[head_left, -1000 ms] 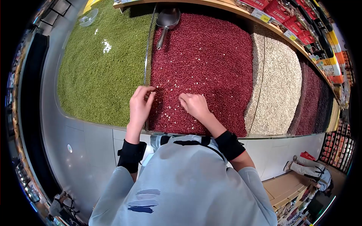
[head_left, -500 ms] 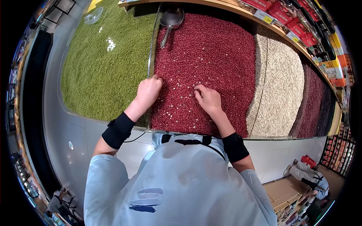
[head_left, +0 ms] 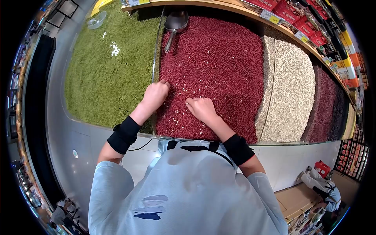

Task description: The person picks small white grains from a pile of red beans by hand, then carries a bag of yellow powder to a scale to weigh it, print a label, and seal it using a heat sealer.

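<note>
Red beans (head_left: 219,62) fill a wide bin section, with small white pieces (head_left: 184,91) scattered among them. My left hand (head_left: 156,95) is closed in a loose fist over the beans' left side, beside the clear divider (head_left: 155,58). What it holds, if anything, is hidden. Lower and to the right, my right hand (head_left: 202,109) hovers at the bean surface with thumb and index finger pinched together. Anything between those fingertips is too small to name. A metal scoop (head_left: 176,22) rests on the beans at the back left, its handle pointing toward me.
Green beans (head_left: 109,78) fill the section to the left, with a clear plastic bowl (head_left: 97,20) at the back. Pale grains (head_left: 291,86) lie on the right. Overhead at the back runs a wooden shelf (head_left: 219,4) of packages. Another person (head_left: 327,190) bends at the lower right.
My right hand has moved left and slightly toward me, its fingers pinched closer together. My left hand has stayed almost where it was, still closed.
</note>
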The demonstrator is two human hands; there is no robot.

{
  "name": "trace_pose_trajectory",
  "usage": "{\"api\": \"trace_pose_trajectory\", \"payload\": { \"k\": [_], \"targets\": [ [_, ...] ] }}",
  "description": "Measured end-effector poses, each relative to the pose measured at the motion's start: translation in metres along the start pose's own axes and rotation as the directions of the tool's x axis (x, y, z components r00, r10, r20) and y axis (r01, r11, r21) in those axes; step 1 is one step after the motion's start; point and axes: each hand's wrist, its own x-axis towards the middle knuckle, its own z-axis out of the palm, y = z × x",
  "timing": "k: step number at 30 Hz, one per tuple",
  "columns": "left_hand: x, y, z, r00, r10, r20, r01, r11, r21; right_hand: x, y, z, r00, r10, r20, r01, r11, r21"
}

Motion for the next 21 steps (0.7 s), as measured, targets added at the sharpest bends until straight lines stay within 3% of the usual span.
{"api": "trace_pose_trajectory", "payload": {
  "k": [2, 4, 5, 6, 7, 8, 9, 10, 12, 14, 16, 20, 21],
  "targets": [
    [-0.002, -0.001, -0.012, 1.0, -0.018, 0.009, 0.019, 0.998, -0.057, -0.002, 0.002, -0.001, 1.0, 0.01, -0.004, -0.01, 1.0, -0.013],
    [-0.008, 0.0, -0.035, 0.992, -0.081, -0.096, 0.047, 0.947, -0.319, 0.0, -0.003, -0.017, 0.985, 0.172, -0.024, -0.16, 0.952, 0.262],
    [-0.011, -0.001, -0.042, 0.984, -0.127, -0.121, 0.074, 0.924, -0.374, 0.001, -0.003, -0.02, 0.958, 0.287, 0.006, -0.254, 0.838, 0.484],
    [-0.014, -0.001, -0.046, 0.985, -0.126, -0.122, 0.073, 0.925, -0.372, 0.003, -0.001, -0.019, 0.958, 0.287, 0.004, -0.252, 0.837, 0.486],
    [-0.018, 0.0, -0.048, 0.977, -0.191, -0.099, 0.113, 0.847, -0.519, 0.005, 0.001, -0.018, 0.906, 0.41, 0.106, -0.335, 0.539, 0.773],
    [-0.022, 0.002, -0.052, 0.966, -0.252, -0.066, 0.149, 0.744, -0.652, 0.007, 0.004, -0.017, 0.844, 0.475, 0.249, -0.355, 0.145, 0.924],
    [-0.024, 0.01, -0.06, 0.972, -0.229, -0.047, 0.129, 0.693, -0.709, 0.007, 0.004, -0.029, 0.814, 0.381, 0.439, -0.423, -0.131, 0.897],
    [-0.026, 0.019, -0.065, 0.981, -0.194, -0.009, 0.112, 0.604, -0.789, 0.008, 0.0, -0.032, 0.814, 0.381, 0.439, -0.422, -0.132, 0.897],
    [-0.029, 0.034, -0.065, 0.991, -0.131, -0.009, 0.056, 0.487, -0.872, 0.009, -0.013, -0.031, 0.792, 0.2, 0.577, -0.491, -0.351, 0.797],
    [-0.026, 0.031, -0.054, 0.989, -0.138, -0.058, 0.025, 0.533, -0.846, 0.011, -0.021, -0.029, 0.735, 0.085, 0.673, -0.591, -0.408, 0.696],
    [-0.02, 0.016, -0.033, 0.984, -0.145, -0.101, 0.077, 0.869, -0.489, 0.009, -0.021, -0.021, 0.713, 0.071, 0.697, -0.567, -0.526, 0.634],
    [-0.007, 0.012, -0.003, 0.989, -0.06, -0.136, 0.027, 0.973, -0.231, 0.002, -0.003, -0.006, 0.706, 0.039, 0.707, -0.505, -0.672, 0.541],
    [-0.005, 0.013, -0.001, 0.99, -0.03, -0.14, 0.008, 0.988, -0.155, 0.0, 0.001, -0.005, 0.75, -0.009, 0.662, -0.485, -0.688, 0.54]
  ]
}}
